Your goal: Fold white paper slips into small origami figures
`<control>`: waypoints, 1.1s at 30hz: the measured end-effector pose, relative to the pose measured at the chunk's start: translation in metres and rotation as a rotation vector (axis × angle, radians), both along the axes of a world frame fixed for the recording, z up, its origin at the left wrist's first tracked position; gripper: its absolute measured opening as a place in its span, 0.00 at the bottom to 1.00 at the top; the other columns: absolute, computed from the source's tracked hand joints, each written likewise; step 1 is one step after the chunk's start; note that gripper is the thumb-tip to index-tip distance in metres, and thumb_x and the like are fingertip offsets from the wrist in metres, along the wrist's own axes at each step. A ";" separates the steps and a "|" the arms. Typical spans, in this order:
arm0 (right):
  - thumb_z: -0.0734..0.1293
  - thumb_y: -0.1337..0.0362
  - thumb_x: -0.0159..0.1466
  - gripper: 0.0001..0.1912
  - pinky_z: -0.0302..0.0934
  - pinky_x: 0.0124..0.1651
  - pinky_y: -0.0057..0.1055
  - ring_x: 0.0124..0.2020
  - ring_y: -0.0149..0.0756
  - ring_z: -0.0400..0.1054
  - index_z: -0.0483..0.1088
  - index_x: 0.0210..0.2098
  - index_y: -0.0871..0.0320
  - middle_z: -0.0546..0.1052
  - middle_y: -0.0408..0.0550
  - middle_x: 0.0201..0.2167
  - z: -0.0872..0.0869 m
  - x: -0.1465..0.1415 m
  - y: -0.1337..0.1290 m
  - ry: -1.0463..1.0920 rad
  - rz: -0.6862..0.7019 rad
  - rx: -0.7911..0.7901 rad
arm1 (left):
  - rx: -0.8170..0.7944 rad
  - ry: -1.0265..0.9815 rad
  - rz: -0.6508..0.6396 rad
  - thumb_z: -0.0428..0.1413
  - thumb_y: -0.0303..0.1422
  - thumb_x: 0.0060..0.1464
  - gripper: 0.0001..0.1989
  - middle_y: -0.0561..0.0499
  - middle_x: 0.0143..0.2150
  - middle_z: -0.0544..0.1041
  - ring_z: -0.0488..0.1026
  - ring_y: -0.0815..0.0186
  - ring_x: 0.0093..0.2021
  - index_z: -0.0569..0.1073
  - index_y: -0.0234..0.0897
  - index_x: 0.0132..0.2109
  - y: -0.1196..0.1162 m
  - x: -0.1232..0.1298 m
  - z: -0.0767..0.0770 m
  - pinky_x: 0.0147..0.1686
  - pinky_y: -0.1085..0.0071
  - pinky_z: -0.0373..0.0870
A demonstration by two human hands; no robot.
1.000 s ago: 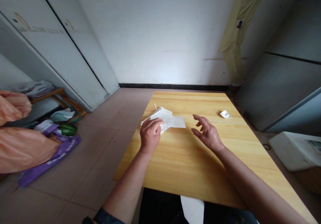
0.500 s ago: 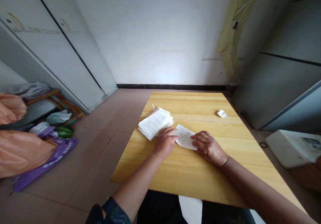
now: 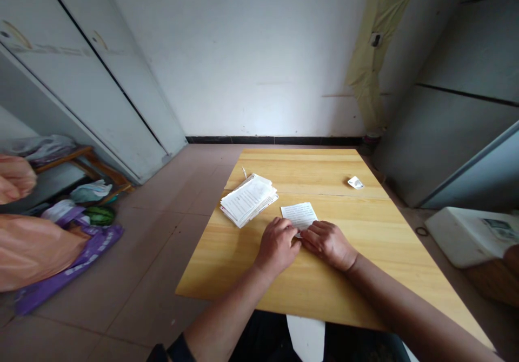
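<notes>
A sheet of printed paper (image 3: pixel 300 214) lies on the wooden table, its near edge covered by my fingers. My left hand (image 3: pixel 278 244) pinches the near left part of that sheet, thumb and fingers drawn together. Close beside it, my right hand (image 3: pixel 327 244) grips the near right part with curled fingers. The two hands almost meet at the near edge, so how the paper sits between the fingertips is hidden. To the left lies an uneven stack of printed papers (image 3: pixel 249 198), apart from both hands.
The wooden table (image 3: pixel 365 275) fills the middle. A small white packet (image 3: pixel 356 182) lies at its far right, and a thin white stick (image 3: pixel 244 172) beyond the stack. Bags (image 3: pixel 40 251) and a watermelon (image 3: pixel 100 215) are on the floor at left. A white box (image 3: pixel 462 237) stands at right.
My left hand has moved right, away from the stack, to the sheet's near edge. The sheet has turned, and my right hand has shifted slightly left and nearer to me.
</notes>
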State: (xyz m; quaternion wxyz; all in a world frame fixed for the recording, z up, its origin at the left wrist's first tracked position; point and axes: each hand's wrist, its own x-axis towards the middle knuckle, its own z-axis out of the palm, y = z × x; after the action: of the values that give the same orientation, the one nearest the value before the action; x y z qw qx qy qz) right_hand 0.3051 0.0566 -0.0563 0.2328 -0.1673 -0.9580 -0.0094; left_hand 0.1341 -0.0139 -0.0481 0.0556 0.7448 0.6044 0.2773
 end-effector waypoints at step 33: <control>0.60 0.63 0.61 0.14 0.57 0.27 0.27 0.24 0.34 0.68 0.64 0.46 0.56 0.75 0.42 0.25 -0.012 -0.007 0.038 0.247 -0.609 -0.578 | -0.001 -0.106 0.172 0.51 0.23 0.54 0.17 0.49 0.40 0.78 0.72 0.62 0.43 0.75 0.41 0.48 0.028 -0.013 -0.020 0.45 0.67 0.68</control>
State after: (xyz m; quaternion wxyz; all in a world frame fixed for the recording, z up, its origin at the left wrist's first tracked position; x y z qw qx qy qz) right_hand 0.2984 0.0946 -0.0680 0.2758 -0.5001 -0.7933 0.2110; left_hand 0.1215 0.0145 -0.0679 0.0639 0.6744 0.6625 0.3197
